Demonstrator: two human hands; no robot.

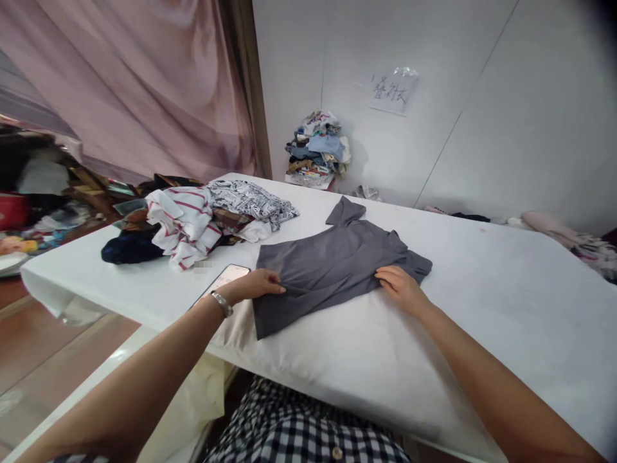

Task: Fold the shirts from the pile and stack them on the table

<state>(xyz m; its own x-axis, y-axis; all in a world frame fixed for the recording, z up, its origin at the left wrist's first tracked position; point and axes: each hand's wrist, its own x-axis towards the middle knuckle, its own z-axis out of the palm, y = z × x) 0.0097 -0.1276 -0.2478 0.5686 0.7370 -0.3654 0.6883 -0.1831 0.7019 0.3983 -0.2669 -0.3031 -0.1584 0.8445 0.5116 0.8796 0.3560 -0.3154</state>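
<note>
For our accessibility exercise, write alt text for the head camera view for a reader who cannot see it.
Two bare hands, left hand and right hand, press on a grey T-shirt spread on a white table. A phone and a pile of clothes lie to the left.

My left hand (253, 285) pinches a fold at the grey shirt's (332, 263) edge; my right hand (400, 287) presses its other side flat on the white tabletop (482, 283), a phone (224, 280) just beside my left.
</note>
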